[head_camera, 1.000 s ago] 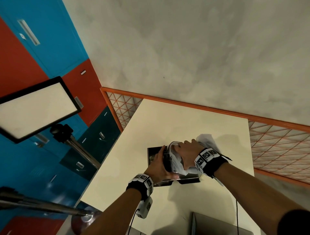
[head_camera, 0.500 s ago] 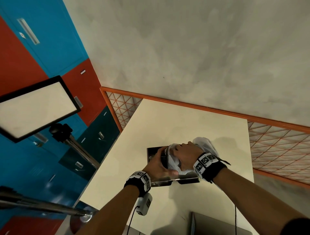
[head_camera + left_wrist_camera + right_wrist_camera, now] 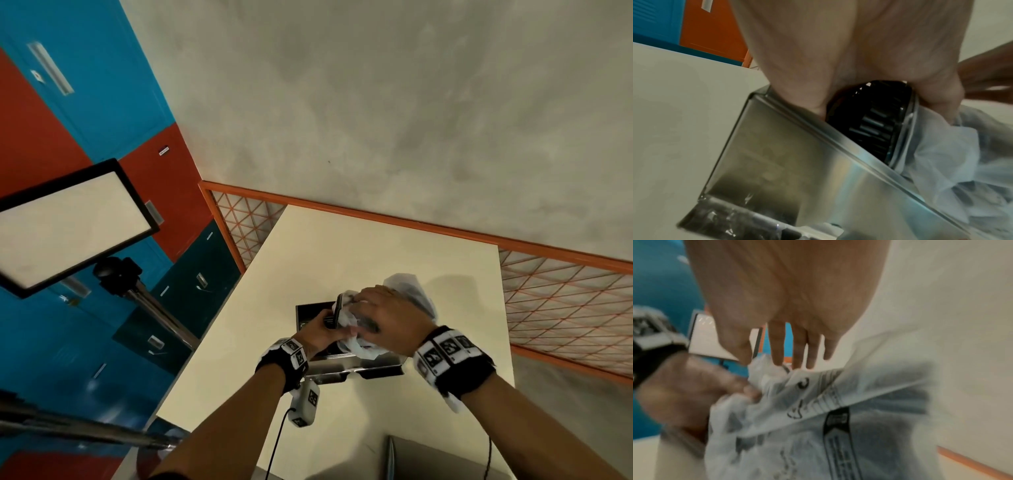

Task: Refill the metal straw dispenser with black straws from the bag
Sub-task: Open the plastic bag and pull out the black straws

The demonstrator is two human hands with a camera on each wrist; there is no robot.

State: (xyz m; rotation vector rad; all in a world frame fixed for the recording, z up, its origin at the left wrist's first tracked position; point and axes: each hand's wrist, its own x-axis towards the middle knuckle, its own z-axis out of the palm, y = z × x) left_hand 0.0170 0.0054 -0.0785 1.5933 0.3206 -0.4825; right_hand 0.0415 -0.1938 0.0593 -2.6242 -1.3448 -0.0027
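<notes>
The metal straw dispenser (image 3: 310,313) stands open on the cream table (image 3: 376,246). My left hand (image 3: 329,320) grips one end of a bundle of black straws (image 3: 869,123) over the dispenser's (image 3: 787,162) open top. The rest of the bundle is still inside the translucent printed bag (image 3: 411,287). My right hand (image 3: 760,361) lies over that bag (image 3: 818,402) with its fingers (image 3: 795,347) stretched out. Their tips touch the bag's crumpled mouth. Inside the dispenser nothing can be made out.
A lit panel (image 3: 68,226) on a stand rises left of the table, with a metal pole (image 3: 85,435) below it. A grey flat object (image 3: 445,459) sits at the table's near edge. An orange mesh barrier (image 3: 565,301) runs behind and to the right.
The bag's mouth has bunched up further toward my right hand, baring more of the straws' end. My left hand keeps its grip at the dispenser.
</notes>
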